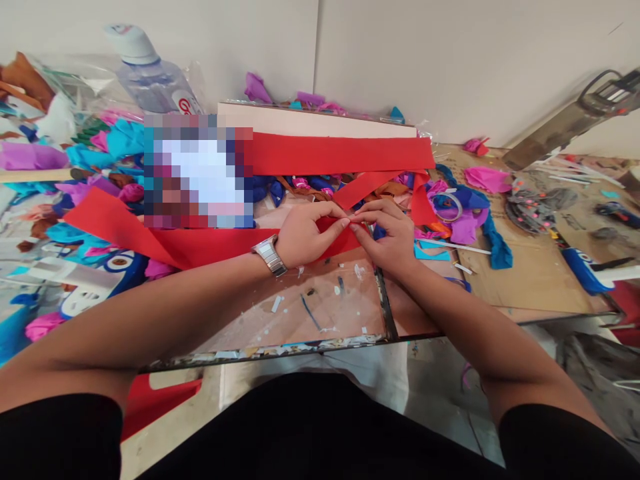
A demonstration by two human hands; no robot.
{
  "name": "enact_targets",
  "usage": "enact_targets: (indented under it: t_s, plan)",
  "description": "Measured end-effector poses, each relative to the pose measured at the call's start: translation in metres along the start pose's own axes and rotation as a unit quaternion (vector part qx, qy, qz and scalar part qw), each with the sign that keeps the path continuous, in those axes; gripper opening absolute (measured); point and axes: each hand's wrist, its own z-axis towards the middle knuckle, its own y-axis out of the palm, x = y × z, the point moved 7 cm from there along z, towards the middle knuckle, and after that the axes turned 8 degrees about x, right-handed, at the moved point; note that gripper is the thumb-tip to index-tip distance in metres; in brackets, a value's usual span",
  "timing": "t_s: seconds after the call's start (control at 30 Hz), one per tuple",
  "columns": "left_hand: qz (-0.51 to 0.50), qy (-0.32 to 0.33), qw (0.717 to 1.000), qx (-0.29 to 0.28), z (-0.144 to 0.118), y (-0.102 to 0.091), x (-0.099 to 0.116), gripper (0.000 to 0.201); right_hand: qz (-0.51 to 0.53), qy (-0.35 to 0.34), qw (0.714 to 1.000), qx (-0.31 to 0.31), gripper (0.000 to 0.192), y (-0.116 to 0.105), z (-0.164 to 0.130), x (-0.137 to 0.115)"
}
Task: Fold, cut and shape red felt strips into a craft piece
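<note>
A long strip of red crepe-like material runs across the worktable, its left end spread over coloured scraps. My left hand, with a metal watch on the wrist, pinches the strip's edge between thumb and fingers. Fingertip to fingertip with it, my right hand pinches the same red edge. Whatever fold lies between the fingertips is mostly hidden. Behind the hands, another wide red strip lies flat, and a narrower red piece slants down from it.
Blue, purple, pink and brown scraps surround the hands. At the back left stands a plastic bottle, beside a blurred-out patch. A roll of tape, a pincushion and a blue-white tool lie right. The table's front edge is ragged.
</note>
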Motion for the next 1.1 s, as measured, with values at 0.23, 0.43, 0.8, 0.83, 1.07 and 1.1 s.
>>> enact_targets:
  t_s: [0.23, 0.43, 0.8, 0.83, 1.07, 1.1]
  plan:
    - [0.002, -0.002, 1.0, 0.0, 0.0007, -0.0002, -0.0023, 0.023, -0.017, -0.037, 0.999, 0.006, 0.008, -0.0018, 0.0011, -0.004]
    - [0.012, -0.02, 1.0, -0.011, -0.0002, 0.0007, -0.0034, 0.026, -0.03, -0.02, 0.999, -0.006, 0.009, 0.0002, 0.0004, -0.0016]
    - [0.013, 0.0, 1.0, -0.014, -0.0033, 0.0016, -0.0012, 0.026, -0.02, -0.027, 0.999, 0.01, 0.008, -0.0016, 0.0003, -0.0037]
    - [0.015, 0.004, 1.0, -0.012, -0.0036, 0.0017, -0.0014, 0.027, -0.019, -0.024, 0.999, 0.01, 0.008, -0.0014, 0.0001, -0.0035]
    - [0.037, 0.043, 0.998, 0.005, -0.0049, 0.001, 0.0022, 0.031, -0.012, 0.019, 1.0, 0.011, 0.006, -0.0006, -0.002, -0.0023]
    - [0.041, 0.048, 0.998, 0.008, -0.0049, 0.0006, 0.003, 0.032, -0.009, 0.025, 1.0, 0.012, 0.007, -0.0004, -0.0021, -0.0026]
